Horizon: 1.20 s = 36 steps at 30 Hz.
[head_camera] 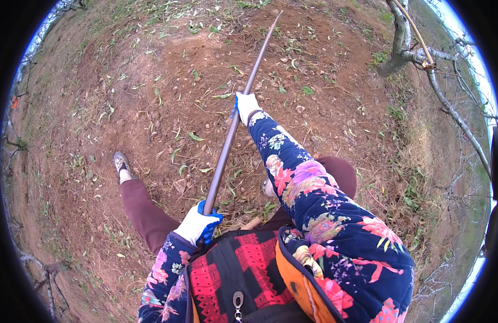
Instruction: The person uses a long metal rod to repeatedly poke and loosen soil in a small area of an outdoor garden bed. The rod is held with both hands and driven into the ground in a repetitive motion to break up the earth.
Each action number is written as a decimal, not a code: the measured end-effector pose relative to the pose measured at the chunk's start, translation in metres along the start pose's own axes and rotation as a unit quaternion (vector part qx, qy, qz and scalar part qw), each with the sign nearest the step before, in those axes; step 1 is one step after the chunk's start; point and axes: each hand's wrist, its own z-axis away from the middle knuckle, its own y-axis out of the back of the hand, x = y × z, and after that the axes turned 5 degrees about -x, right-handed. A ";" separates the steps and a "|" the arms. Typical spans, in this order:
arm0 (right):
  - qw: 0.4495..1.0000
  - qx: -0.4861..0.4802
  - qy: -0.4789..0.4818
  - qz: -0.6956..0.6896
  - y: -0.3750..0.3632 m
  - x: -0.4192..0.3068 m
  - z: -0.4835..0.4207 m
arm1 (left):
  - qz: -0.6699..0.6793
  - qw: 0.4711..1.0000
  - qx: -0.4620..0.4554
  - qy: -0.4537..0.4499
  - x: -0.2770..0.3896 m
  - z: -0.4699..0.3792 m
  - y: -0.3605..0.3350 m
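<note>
A long dark pole [228, 145] runs slantwise from close to my waist up towards the top of the view, over bare reddish soil. My left hand [199, 223], in a white and blue work glove, is closed around its near end. Farther along the shaft, my right hand [245, 105] grips it in a matching glove, with that arm stretched forward. The pole narrows to a thin, slightly bent far end beside scattered leaves; whether a tool head sits there I cannot tell.
A tree trunk [398, 44] with bare grey branches [458, 113] rises at the right. More bare branches [51, 272] show at the lower left. Leaves, small stones and dry grass lie on the soil [152, 121]. My shoe [121, 162] is planted at the left.
</note>
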 end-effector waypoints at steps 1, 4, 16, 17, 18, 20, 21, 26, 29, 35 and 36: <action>0.995 0.057 0.001 0.086 -0.006 0.017 0.011 | 0.020 0.998 -0.002 0.068 -0.006 0.018 0.012; 0.997 -0.027 -0.064 0.039 -0.021 0.049 0.031 | -0.105 0.990 0.080 0.053 -0.044 0.085 0.053; 0.886 -0.206 -0.209 -0.359 -0.053 0.023 0.056 | -0.528 0.748 0.402 0.025 -0.085 0.114 0.034; 0.876 -0.247 -0.202 -0.363 -0.060 0.016 0.056 | -0.528 0.737 0.422 -0.004 -0.075 0.110 0.033; 0.868 -0.264 -0.230 -0.352 -0.068 0.009 0.056 | -0.563 0.691 0.451 -0.041 -0.067 0.108 0.032; 0.856 -0.296 -0.236 -0.353 -0.087 -0.005 0.049 | -0.548 0.655 0.520 -0.037 -0.059 0.117 0.029; 0.833 -0.342 -0.245 -0.359 -0.097 -0.010 0.045 | -0.550 0.629 0.547 -0.050 -0.059 0.127 0.028; 0.901 -0.214 -0.207 -0.316 -0.136 -0.004 0.028 | -0.543 0.567 0.615 0.067 -0.093 0.177 0.025; 0.882 -0.221 -0.298 -0.292 -0.131 0.027 0.037 | -0.564 0.576 0.570 0.159 -0.116 0.186 0.027; 0.902 -0.153 -0.217 -0.340 -0.045 0.046 0.044 | -0.611 0.602 0.505 0.099 -0.113 0.183 0.049; 0.911 -0.122 -0.201 -0.340 -0.030 0.045 0.046 | -0.636 0.585 0.499 0.063 -0.107 0.181 0.059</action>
